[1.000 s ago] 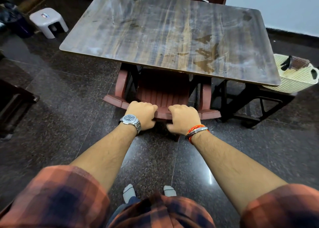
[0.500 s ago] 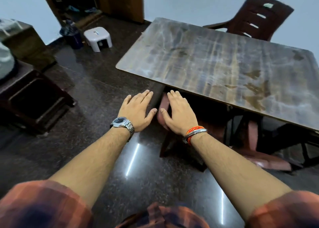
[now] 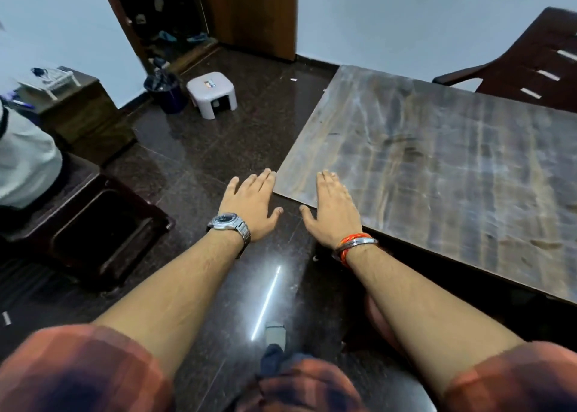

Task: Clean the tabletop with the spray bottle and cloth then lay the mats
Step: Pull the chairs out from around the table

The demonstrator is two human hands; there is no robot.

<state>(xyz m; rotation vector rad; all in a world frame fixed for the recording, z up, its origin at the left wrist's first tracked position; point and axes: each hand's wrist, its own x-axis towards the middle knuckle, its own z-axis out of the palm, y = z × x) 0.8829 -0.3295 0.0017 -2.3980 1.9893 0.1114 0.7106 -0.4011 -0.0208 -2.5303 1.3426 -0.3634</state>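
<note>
While both hands spread empty: left hand [image 3: 249, 204] | right hand [image 3: 332, 212] | tabletop [image 3: 452, 174] cut off right

Both arms fwd, left hand [image 3: 249, 204] & right hand [image 3: 334, 212] palms down, fingers [image 3: 324, 180] spread, empty.

Over by the far wall a small white stool [image 3: 211, 94] sits on the dark polished floor [image 3: 199, 162] just beside a dark blue bin [image 3: 167, 93], a brown doorway [image 3: 249, 12] behind them and a dark brown chair [image 3: 537, 68] at far right.
</note>
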